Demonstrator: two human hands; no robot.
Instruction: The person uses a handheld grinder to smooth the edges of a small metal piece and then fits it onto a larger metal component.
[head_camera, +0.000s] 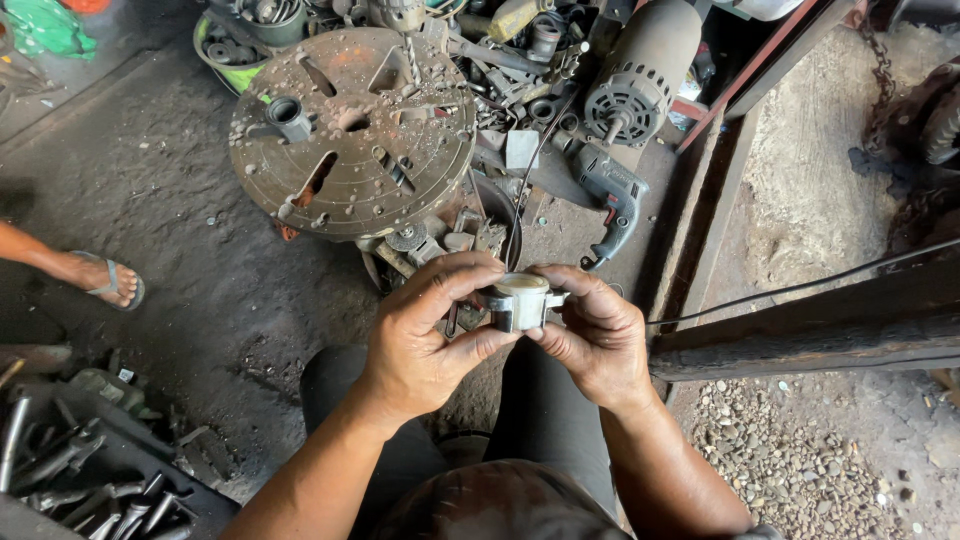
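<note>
Got my left hand (425, 345) and right hand (598, 335) both pinching a small metal part (518, 301), fingers (455, 283) closed snug around it, above the big rusty round plate (352, 135)

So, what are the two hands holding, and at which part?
A small metal part, held by both: left hand fingertips on its left side, right hand fingertips on its right side.
</note>
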